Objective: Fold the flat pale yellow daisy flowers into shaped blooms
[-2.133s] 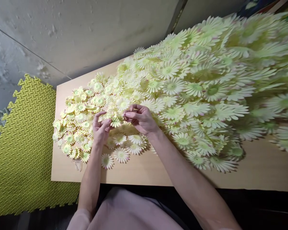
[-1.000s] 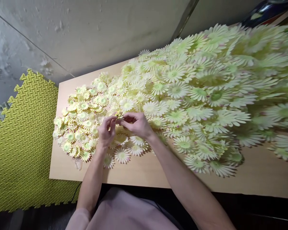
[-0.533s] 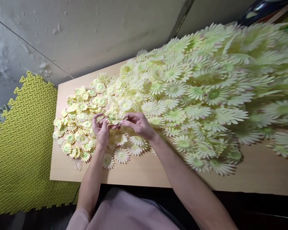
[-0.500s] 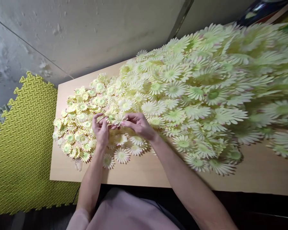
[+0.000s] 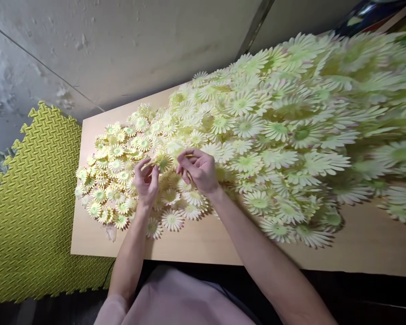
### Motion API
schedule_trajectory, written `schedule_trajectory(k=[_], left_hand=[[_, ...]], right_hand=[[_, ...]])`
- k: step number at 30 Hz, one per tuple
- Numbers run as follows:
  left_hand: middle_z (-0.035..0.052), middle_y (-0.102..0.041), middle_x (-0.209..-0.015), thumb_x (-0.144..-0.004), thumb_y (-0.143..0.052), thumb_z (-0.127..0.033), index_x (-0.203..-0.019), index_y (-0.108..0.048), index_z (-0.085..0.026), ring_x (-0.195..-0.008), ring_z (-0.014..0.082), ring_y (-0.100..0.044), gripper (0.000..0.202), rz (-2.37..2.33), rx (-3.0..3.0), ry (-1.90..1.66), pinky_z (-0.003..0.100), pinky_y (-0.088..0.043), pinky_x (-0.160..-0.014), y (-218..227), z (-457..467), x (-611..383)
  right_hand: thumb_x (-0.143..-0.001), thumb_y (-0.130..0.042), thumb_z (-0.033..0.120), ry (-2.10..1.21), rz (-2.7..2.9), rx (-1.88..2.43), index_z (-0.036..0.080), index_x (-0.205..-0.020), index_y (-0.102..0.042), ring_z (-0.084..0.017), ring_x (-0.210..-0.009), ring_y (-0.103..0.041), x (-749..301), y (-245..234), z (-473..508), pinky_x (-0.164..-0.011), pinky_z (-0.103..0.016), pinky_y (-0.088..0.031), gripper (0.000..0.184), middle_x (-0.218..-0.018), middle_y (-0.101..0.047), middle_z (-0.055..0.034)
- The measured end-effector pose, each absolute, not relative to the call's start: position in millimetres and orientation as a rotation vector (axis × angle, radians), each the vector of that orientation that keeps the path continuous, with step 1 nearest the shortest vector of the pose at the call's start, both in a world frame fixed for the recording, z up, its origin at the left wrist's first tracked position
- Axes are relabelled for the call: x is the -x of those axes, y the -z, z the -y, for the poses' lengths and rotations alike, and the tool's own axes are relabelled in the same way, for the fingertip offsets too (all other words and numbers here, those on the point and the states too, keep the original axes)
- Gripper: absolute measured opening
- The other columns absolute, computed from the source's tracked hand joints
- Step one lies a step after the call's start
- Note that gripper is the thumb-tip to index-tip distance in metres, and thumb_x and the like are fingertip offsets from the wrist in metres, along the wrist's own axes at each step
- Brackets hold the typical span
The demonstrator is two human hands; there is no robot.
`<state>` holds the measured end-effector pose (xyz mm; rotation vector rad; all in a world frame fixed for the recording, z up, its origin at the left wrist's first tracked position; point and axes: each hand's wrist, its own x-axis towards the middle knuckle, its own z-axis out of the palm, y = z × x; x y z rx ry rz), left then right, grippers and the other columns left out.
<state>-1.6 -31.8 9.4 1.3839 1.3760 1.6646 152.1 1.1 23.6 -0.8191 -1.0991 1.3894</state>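
Note:
A wooden table carries a large heap of pale yellow-green daisy-shaped flower heads. My left hand is over the smaller flowers at the left of the heap, with its fingers pinched on one small yellow flower. My right hand is just to the right of it, fingers curled together in a pinch near a thin pale piece; what it holds is too small to name. The two hands are a little apart.
A yellow-green interlocking foam mat lies left of the table. A grey concrete wall rises behind. A small clear scrap lies near the table's front left corner. My pink clothing shows below the table edge.
My hands, which were together on one flower, have drawn slightly apart. The left hand keeps the small flower and the right hand has lifted a little to the right.

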Motion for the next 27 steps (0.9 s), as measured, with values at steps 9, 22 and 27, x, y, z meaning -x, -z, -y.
schedule_trajectory(k=[9, 22, 27], left_hand=[[0.0071, -0.075, -0.096, -0.085, -0.069, -0.027, -0.109, -0.060, -0.020, -0.088, 0.0174, -0.075, 0.027, -1.338, -1.512, -1.673, 0.027, -0.063, -0.068, -6.7, 33.4, 4.3], [0.0047, -0.076, -0.086, -0.083, -0.072, -0.027, -0.105, -0.063, -0.019, -0.075, 0.0136, -0.074, 0.025, -1.367, -1.422, -1.687, 0.024, -0.061, -0.063, -14.5, 31.8, 3.5], [0.0050, -0.076, -0.085, -0.081, -0.074, -0.029, -0.098, -0.069, -0.017, -0.076, 0.0144, -0.074, 0.021, -1.367, -1.421, -1.653, 0.027, -0.062, -0.068, -16.5, 31.1, 4.8]], right_hand=[[-0.074, -0.082, 0.038, -1.382, 1.363, 0.843, 0.021, -0.086, -0.074, -0.018, -0.070, -0.067, -141.2, -14.2, 5.5, -0.065, -0.032, -0.057, 0.022, -0.083, -0.074, -0.0047], [-0.084, -0.070, 0.040, -1.429, 1.411, 0.816, 0.021, -0.086, -0.072, -0.018, -0.066, -0.066, -142.2, -18.2, 3.8, -0.065, -0.033, -0.057, 0.019, -0.077, -0.070, -0.0038], [-0.085, -0.070, 0.039, -1.382, 1.496, 0.838, 0.020, -0.090, -0.072, -0.019, -0.074, -0.068, -144.4, -18.0, 4.1, -0.069, -0.034, -0.058, 0.019, -0.086, -0.072, -0.0054]])
